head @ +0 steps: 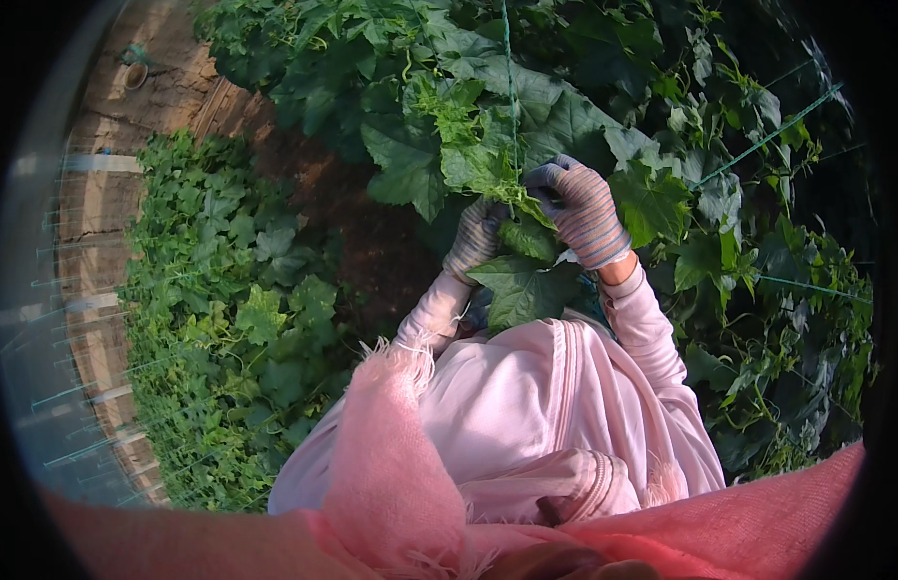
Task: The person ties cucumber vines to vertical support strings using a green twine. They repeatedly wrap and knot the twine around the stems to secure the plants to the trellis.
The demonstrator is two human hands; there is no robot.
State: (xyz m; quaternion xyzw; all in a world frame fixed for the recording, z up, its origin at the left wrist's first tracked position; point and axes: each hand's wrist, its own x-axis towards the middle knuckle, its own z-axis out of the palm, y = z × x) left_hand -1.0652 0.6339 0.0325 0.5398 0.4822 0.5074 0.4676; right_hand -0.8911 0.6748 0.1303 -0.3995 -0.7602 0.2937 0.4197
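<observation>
Both my hands wear striped knit gloves and meet at a leafy climbing vine [485, 156] in front of my chest. A green twine [512, 87] drops from above to the spot between them. My left hand [474, 238] is on the near left side of the stem, its fingertips hidden behind leaves. On the other side, my right hand [581, 210] has its fingers curled against the vine's shoot beside the twine; the exact pinch point is covered. Below the hands hang a small crinkled leaf [528, 239] and a broad lobed leaf [527, 288].
Dense vines [739, 239] with slanting green twines [768, 138] crowd the right side. A lower row of plants [224, 290] grows at left, beyond brown soil [369, 254]. A small round container [135, 75] lies on bare ground. My pink fringed scarf [391, 435] hangs in front.
</observation>
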